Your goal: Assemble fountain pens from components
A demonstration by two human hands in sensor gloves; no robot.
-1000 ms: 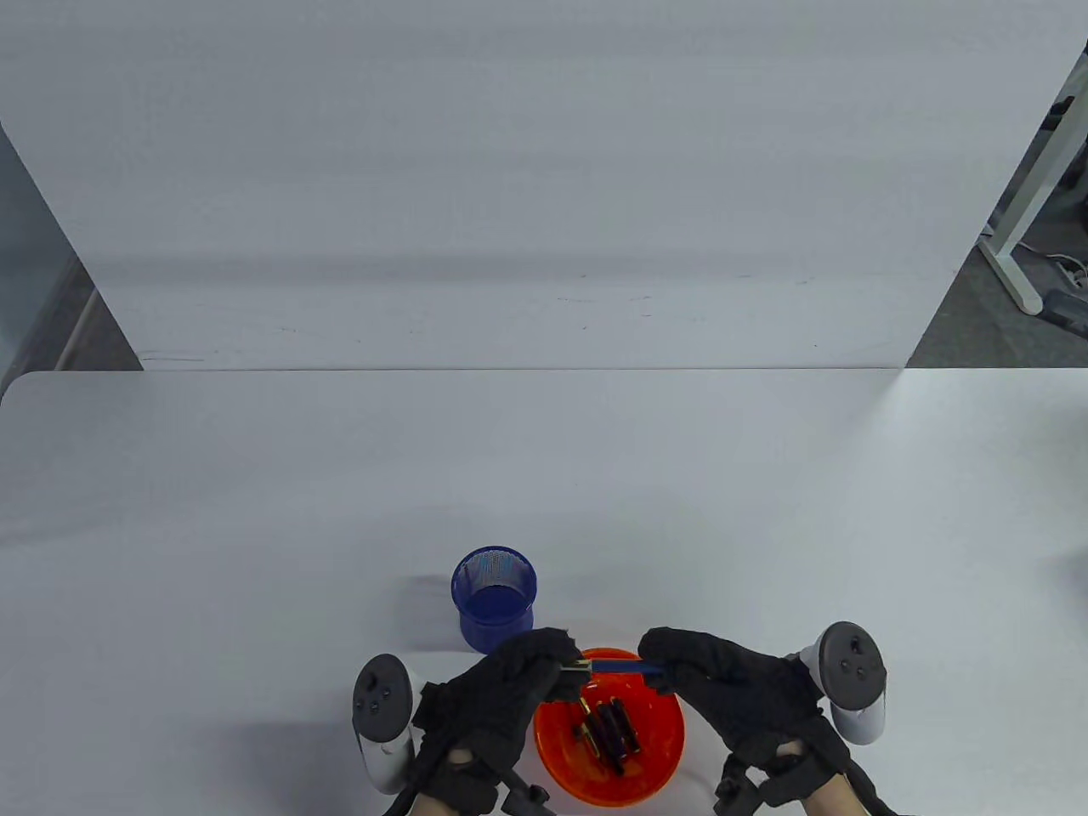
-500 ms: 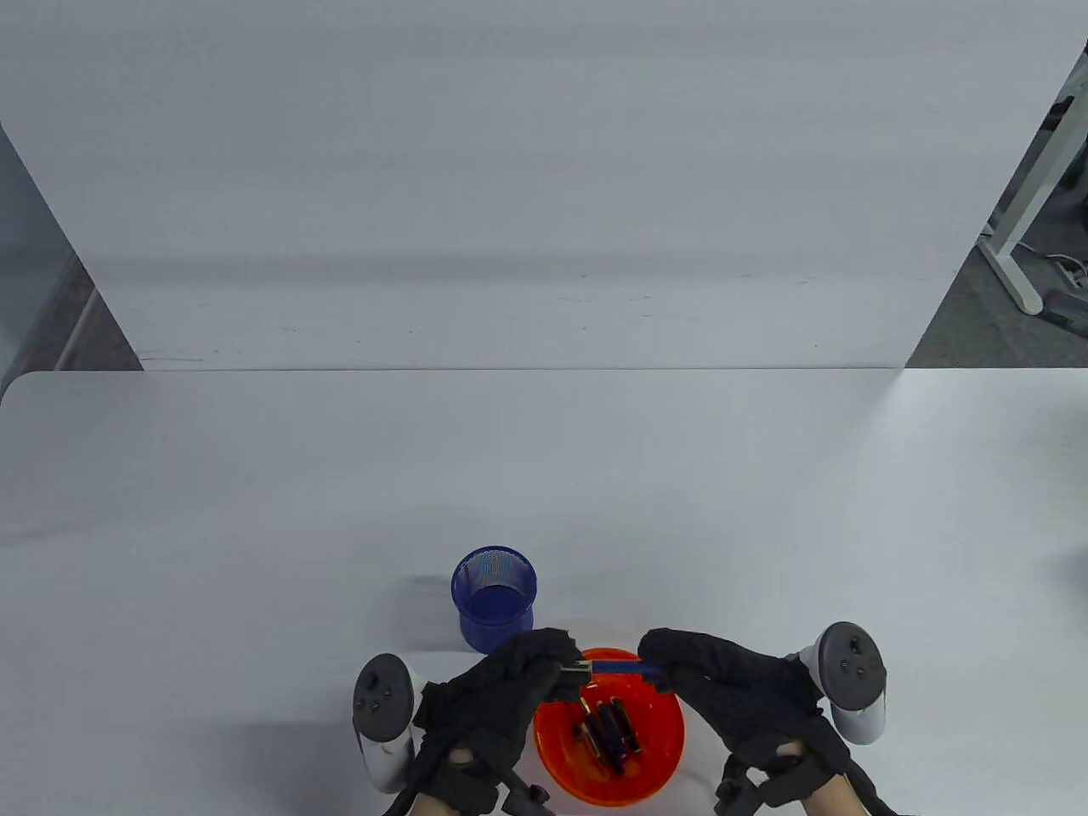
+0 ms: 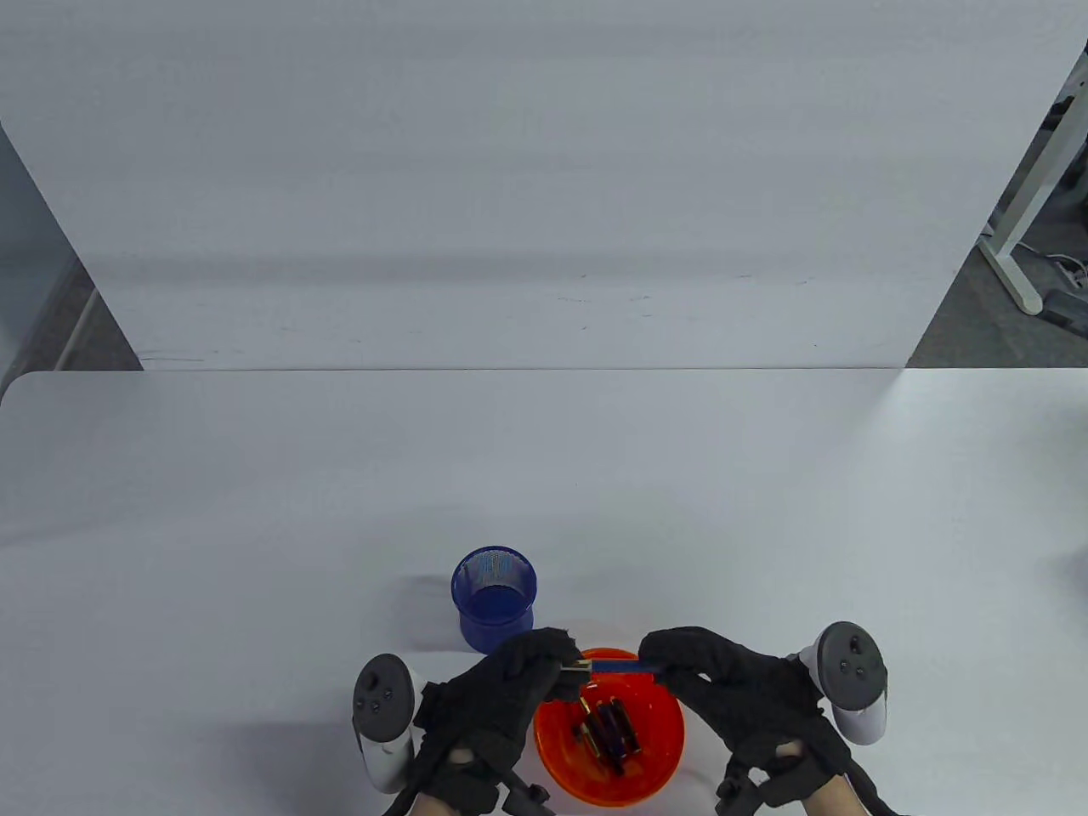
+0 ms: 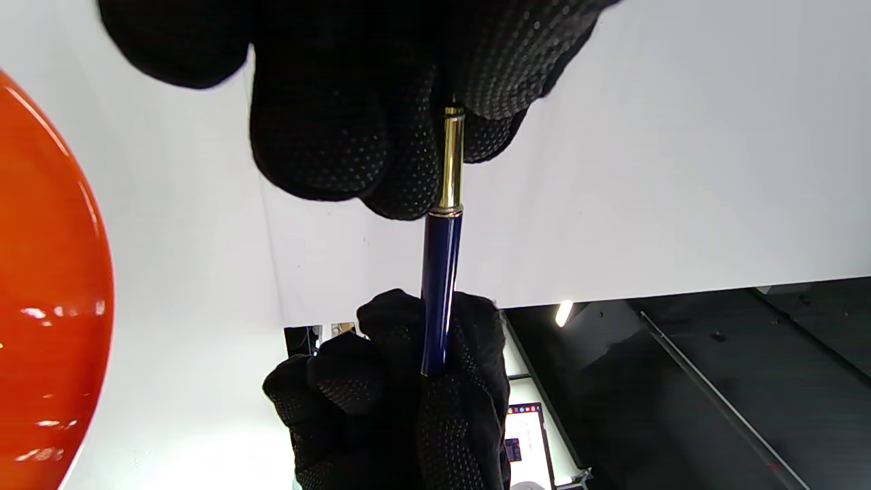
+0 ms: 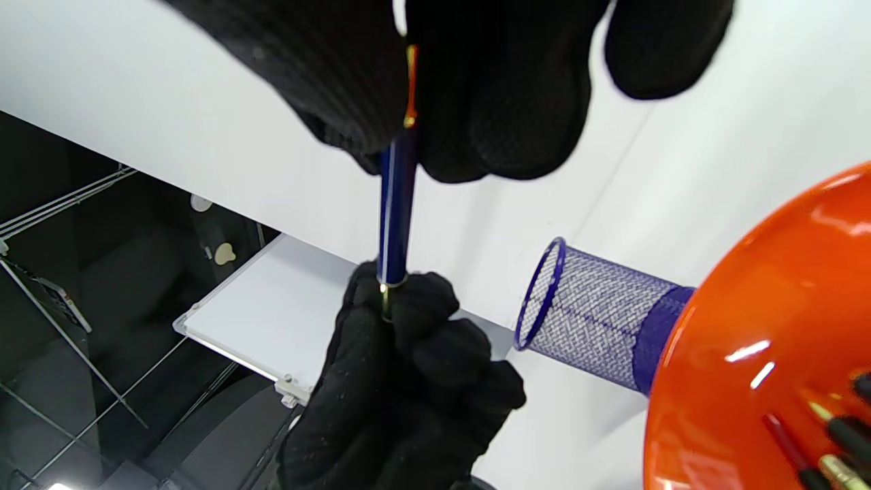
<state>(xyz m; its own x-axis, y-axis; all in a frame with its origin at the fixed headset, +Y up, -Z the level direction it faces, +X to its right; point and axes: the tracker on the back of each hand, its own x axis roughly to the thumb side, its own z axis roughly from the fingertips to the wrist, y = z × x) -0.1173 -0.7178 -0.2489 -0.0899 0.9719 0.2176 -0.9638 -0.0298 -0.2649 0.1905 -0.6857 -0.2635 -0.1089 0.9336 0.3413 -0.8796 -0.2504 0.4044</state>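
Note:
A blue pen barrel (image 3: 625,667) (image 4: 439,286) (image 5: 395,204) is held level above the orange bowl (image 3: 663,778), joined to a gold section (image 3: 578,665) (image 4: 450,160). My left hand (image 3: 557,659) (image 4: 435,109) pinches the gold end. My right hand (image 3: 667,663) (image 5: 408,88) grips the blue end. Both hands wear black gloves. Several dark pen parts (image 3: 608,731) with gold tips lie in the bowl.
A blue mesh pen cup (image 3: 495,595) (image 5: 599,327) stands just behind the left hand, with nothing showing inside it. The white table (image 3: 544,476) stretches far beyond. A white panel (image 3: 510,170) rises at the back edge.

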